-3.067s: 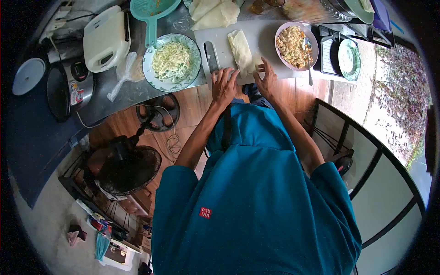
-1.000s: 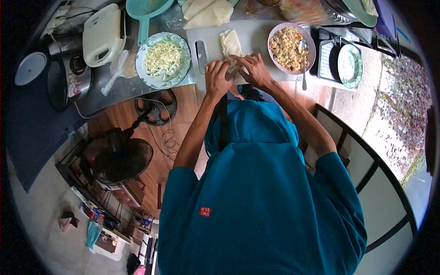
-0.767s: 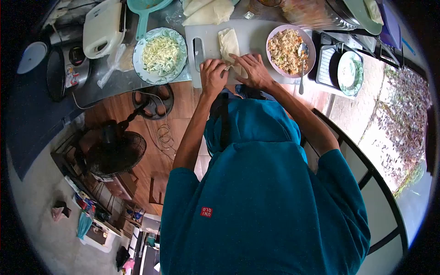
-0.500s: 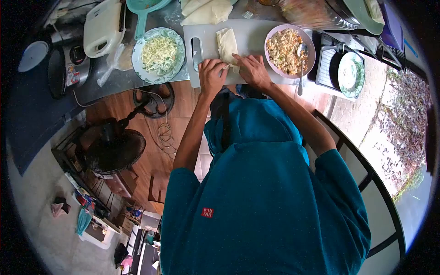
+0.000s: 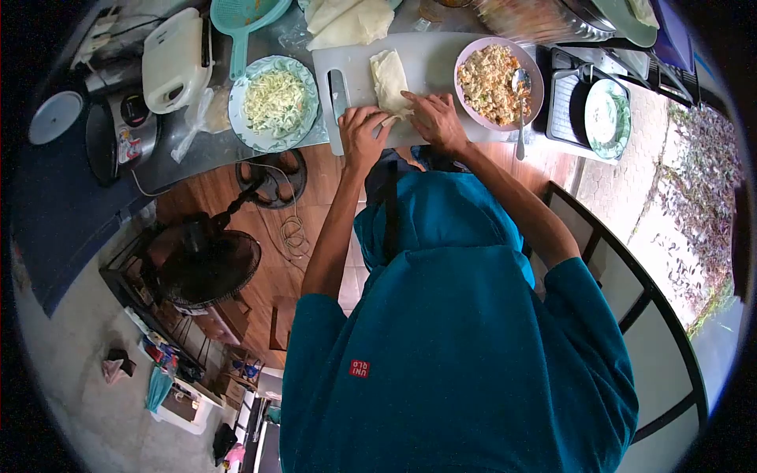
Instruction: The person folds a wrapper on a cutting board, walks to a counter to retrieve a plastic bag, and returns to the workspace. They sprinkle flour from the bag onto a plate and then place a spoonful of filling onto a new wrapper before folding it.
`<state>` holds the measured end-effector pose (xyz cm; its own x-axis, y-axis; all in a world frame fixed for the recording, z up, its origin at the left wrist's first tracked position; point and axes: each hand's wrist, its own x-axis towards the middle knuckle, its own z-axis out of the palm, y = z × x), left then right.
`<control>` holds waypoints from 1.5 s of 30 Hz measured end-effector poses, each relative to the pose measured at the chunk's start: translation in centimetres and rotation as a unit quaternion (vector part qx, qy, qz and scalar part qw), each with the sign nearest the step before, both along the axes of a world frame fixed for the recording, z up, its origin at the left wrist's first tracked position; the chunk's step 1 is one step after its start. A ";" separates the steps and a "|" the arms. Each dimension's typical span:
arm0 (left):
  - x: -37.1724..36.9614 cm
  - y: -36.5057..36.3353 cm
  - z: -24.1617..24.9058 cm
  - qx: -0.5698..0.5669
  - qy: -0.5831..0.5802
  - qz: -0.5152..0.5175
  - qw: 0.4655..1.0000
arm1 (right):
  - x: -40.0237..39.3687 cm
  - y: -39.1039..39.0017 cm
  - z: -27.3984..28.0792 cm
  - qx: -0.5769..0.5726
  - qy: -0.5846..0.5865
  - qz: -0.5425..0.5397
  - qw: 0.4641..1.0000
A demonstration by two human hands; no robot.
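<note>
A pale, thin pastry wrapper point(image 5: 389, 77) lies lengthwise on the white cutting board point(image 5: 435, 63), its near end crumpled and folded. My left hand point(image 5: 363, 135) is closed, fingertips pinching the left side of that near end. From the other side, my right hand point(image 5: 438, 124) is closed on the wrapper's right edge, its index finger pressed to the surface. What is inside the wrapper, if anything, is hidden. To the right stands a pink bowl point(image 5: 539, 82) of mixed filling with a spoon point(image 5: 520, 130) in it. Shredded cabbage point(image 5: 273, 98) fills a patterned plate point(image 5: 237, 118) to the left.
More wrappers point(image 5: 347, 22) are stacked behind the board. A green strainer point(image 5: 239, 55) and a white appliance point(image 5: 175, 63) stand at the left. At the right are a black-rimmed tray point(image 5: 566, 102) and a patterned plate point(image 5: 619, 118). A fan point(image 5: 206, 260) is on the floor.
The view has shifted slightly. Both hands stay at the wrapper's near end, with small finger movements; the left fingertips have moved slightly and the near end looks more gathered.
</note>
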<state>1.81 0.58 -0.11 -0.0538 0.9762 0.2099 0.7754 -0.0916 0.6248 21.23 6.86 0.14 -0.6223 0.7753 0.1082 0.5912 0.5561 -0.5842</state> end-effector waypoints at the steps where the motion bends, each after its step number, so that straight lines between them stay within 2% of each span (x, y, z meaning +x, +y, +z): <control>1: -0.1 -0.1 -0.1 0.000 -0.001 -0.001 1.000 | 0.0 0.0 -0.1 0.000 -0.001 -0.001 1.000; 10: -0.7 -0.2 -0.5 -0.027 0.008 -0.012 1.000 | -0.2 0.3 0.4 -0.055 0.042 -0.053 0.996; 13: -0.5 0.0 -0.1 -0.032 0.005 0.013 0.999 | -0.1 0.2 0.5 -0.052 0.041 -0.040 0.997; 15: -0.6 0.2 0.0 -0.035 0.005 -0.011 0.999 | 0.0 0.1 0.6 -0.054 0.014 -0.016 0.998; 22: -0.5 0.3 -0.1 -0.019 0.000 -0.034 0.999 | -0.3 0.0 0.9 -0.068 0.039 0.047 0.996; 25: -0.3 0.5 -0.1 0.001 -0.004 -0.024 1.000 | -0.4 0.0 1.2 -0.053 -0.028 0.066 0.996; 28: -0.1 0.5 -0.1 0.005 -0.004 -0.016 1.000 | -0.7 0.0 0.7 -0.034 -0.043 0.055 0.997; 30: 0.1 0.6 -0.2 0.000 -0.008 0.002 1.000 | -0.9 0.1 0.3 0.034 -0.019 0.038 0.999; 33: 0.3 0.7 -0.2 -0.002 -0.031 0.016 0.999 | -1.1 0.3 0.3 0.017 0.018 0.012 1.000; 42: 0.1 0.7 -0.8 -0.005 -0.041 0.018 0.999 | -1.8 1.1 0.4 0.005 0.007 0.019 1.000; 44: 0.2 0.6 -1.3 0.010 -0.044 0.023 0.999 | -1.3 0.9 2.1 0.032 0.042 -0.005 0.999; 45: 0.2 0.6 -1.9 0.022 -0.040 0.020 0.999 | -0.7 0.8 3.7 -0.041 0.077 -0.047 0.995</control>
<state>2.04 1.17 -1.99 -0.1112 0.9628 0.2462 0.7272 -0.0900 0.6805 20.56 7.61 3.86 -0.5278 0.8392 0.1315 0.5376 0.4498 -0.7132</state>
